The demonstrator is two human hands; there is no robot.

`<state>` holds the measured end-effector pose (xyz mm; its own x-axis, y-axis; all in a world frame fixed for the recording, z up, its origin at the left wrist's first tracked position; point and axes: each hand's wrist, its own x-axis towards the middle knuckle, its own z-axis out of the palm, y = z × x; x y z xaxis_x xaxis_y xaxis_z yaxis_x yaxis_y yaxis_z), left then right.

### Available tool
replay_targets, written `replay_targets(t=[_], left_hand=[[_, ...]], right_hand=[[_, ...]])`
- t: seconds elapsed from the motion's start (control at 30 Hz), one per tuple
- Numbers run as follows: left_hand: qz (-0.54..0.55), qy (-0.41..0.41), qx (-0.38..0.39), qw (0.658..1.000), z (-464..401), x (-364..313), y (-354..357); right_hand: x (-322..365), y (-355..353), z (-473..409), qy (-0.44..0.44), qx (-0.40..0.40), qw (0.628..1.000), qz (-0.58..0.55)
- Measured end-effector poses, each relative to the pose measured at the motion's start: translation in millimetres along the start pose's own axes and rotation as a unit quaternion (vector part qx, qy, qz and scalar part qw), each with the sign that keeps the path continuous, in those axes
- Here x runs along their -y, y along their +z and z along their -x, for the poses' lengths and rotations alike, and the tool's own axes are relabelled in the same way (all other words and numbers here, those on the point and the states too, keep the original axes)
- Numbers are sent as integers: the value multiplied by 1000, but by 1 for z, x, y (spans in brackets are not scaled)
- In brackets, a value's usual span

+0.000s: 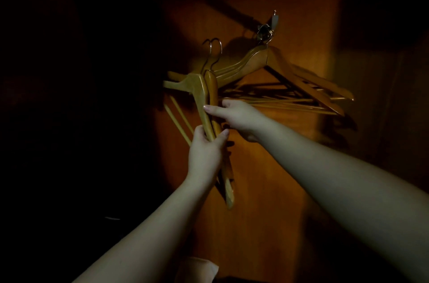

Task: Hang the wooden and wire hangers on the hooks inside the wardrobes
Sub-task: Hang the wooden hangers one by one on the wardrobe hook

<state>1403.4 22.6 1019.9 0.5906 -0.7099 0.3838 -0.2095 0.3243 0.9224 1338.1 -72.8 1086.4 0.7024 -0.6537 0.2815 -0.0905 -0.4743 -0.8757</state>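
Two wooden hangers (pixel 204 95) with metal hook tops (pixel 214 45) are held together, turned nearly edge-on, in front of the wardrobe's wooden panel. My left hand (pixel 205 155) grips their lower arms from below. My right hand (pixel 234 118) holds the same pair a little higher, thumb across the front. Behind and to the right, several wooden hangers (pixel 278 67) hang bunched on a metal wall hook (pixel 267 28), their bars fanning out to the right.
The wardrobe's orange-brown wooden back panel (pixel 267 190) is lit in the centre. Everything left of it is in deep darkness. A pale object (pixel 199 268) shows at the bottom edge, its nature unclear.
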Motion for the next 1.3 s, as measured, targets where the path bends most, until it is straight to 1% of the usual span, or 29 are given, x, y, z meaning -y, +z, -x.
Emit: replay_targets(t=[0.13, 0.23, 0.3, 0.37, 0.47, 0.53, 0.7, 0.77, 0.9, 1.07, 1.17, 1.3], left_hand=[[-49, 20, 9, 999, 2, -2, -1], [-101, 36, 6, 994, 4, -3, -1], [-98, 45, 0, 994, 5, -1, -2], [-91, 46, -7, 995, 6, -1, -3], [-82, 37, -16, 996, 6, -5, -5], [-70, 35, -23, 997, 4, -8, -6], [-82, 59, -35, 994, -1, -16, -4], [-91, 66, -40, 993, -4, -21, -2], [-75, 79, -46, 993, -8, -34, 3], [-86, 99, -56, 990, -20, -47, 12], [-83, 104, -55, 990, -26, -51, 16], [-85, 100, -60, 990, -34, -53, 20]], right_hand=[[-3, 3, 5, -31, -39, 999, 13], [0, -2, 12, -40, -81, 995, 49], [0, -8, 16, -35, -96, 994, 44], [-3, -17, 22, -28, -93, 994, 46], [-9, -31, 33, -25, -83, 991, 103], [-12, -41, 39, -20, -93, 986, 139], [-16, -75, 51, -19, -133, 967, 215], [-15, -90, 54, -32, -141, 959, 245], [-8, -120, 57, -54, -178, 938, 294], [-5, -148, 58, -81, -191, 913, 352], [-8, -158, 56, -103, -215, 889, 390], [-15, -171, 52, -86, -266, 859, 428]])
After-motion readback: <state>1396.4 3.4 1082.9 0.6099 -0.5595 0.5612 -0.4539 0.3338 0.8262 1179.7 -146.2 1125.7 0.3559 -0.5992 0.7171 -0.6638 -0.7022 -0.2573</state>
